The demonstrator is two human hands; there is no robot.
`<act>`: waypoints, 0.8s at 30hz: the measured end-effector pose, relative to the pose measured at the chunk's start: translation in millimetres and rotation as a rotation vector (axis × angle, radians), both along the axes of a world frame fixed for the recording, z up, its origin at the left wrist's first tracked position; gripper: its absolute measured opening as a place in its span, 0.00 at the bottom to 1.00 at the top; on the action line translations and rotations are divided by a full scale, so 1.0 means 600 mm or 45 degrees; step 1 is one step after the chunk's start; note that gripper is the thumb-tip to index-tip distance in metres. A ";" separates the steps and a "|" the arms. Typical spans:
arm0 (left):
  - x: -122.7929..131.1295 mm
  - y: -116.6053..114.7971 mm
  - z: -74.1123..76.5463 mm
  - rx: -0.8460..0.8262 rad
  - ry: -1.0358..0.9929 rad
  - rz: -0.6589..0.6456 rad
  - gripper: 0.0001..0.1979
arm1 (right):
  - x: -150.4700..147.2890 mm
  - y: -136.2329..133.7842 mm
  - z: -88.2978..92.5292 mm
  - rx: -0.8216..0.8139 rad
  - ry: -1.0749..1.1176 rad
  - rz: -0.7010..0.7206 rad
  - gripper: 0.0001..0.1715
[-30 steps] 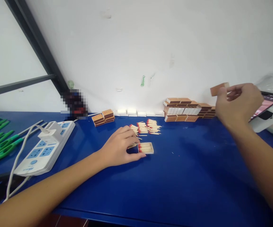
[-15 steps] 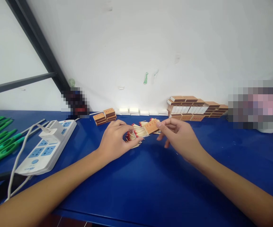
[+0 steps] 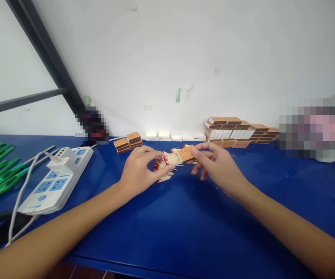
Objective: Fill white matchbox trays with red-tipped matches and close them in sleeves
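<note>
Between my two hands is a half-open matchbox. Its white inner tray (image 3: 171, 158), filled with red-headed matches, sticks out to the left of the orange sleeve (image 3: 186, 154). My left hand (image 3: 140, 167) pinches the tray's outer end between thumb and fingers. With thumb and forefinger, my right hand (image 3: 217, 164) grips the sleeve's right end, its other fingers curled below. Loose matches (image 3: 165, 176) lie in a pile on the blue table, under and behind the box, partly hidden by it and my left hand.
Stacked matchboxes stand by the wall at right (image 3: 237, 133), with a smaller stack (image 3: 127, 142) at left. Several white trays (image 3: 176, 137) line the wall between them. A white power strip (image 3: 57, 182) with cables and green-handled tools (image 3: 3, 174) lie on the left.
The tray's matches now lie flatter and more evenly inside it. The sleeve has tilted slightly toward level, and both hands keep their hold with little movement.
</note>
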State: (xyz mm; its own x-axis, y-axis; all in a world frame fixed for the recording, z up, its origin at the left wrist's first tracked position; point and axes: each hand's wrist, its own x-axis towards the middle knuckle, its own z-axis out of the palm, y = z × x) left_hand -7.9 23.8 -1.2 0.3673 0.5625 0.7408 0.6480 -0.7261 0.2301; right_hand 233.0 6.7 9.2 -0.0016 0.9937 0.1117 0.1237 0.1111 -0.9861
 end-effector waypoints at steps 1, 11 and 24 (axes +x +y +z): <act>0.000 0.000 0.000 0.001 -0.002 -0.002 0.16 | 0.000 0.000 0.000 -0.009 0.011 -0.003 0.30; 0.002 0.000 -0.001 0.019 -0.014 -0.075 0.17 | 0.002 0.000 0.000 0.019 0.030 0.091 0.33; 0.002 -0.003 0.002 -0.018 -0.035 -0.175 0.19 | 0.003 0.002 -0.003 0.078 0.088 0.108 0.29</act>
